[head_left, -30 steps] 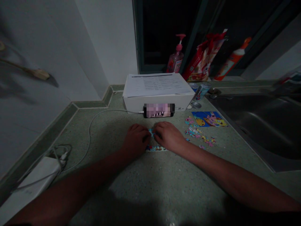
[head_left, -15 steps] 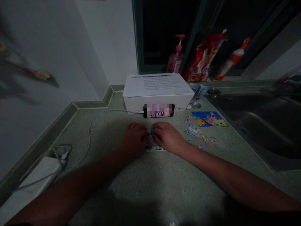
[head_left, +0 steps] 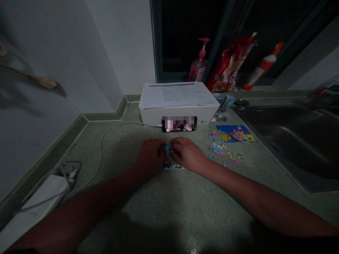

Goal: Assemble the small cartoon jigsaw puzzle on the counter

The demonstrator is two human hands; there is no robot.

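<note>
A partly assembled jigsaw puzzle (head_left: 173, 166) lies flat on the counter between my hands, its near strip showing and much of the rest covered by fingers. My left hand (head_left: 151, 155) is curled at its left side, fingertips pressed on light-blue puzzle pieces (head_left: 167, 148). From the other side my right hand (head_left: 189, 154) bends its fingers and thumb in on the same blue pieces. Exactly which piece each hand grips is hidden. Loose puzzle pieces (head_left: 218, 148) are scattered to the right, below a blue cartoon picture card (head_left: 236, 134).
Behind the hands a phone (head_left: 179, 124) leans on a white box (head_left: 150, 114), with a cable (head_left: 100, 155) running left to a power strip (head_left: 47, 194). A metal sink (head_left: 288, 137) is at right. A can (head_left: 229, 102) stands near the box; a pump bottle (head_left: 197, 68) is on the sill.
My fingers have shifted slightly over the puzzle, showing more of the blue pieces between them. Both hands stay in nearly the same place. The phone's picture has changed.
</note>
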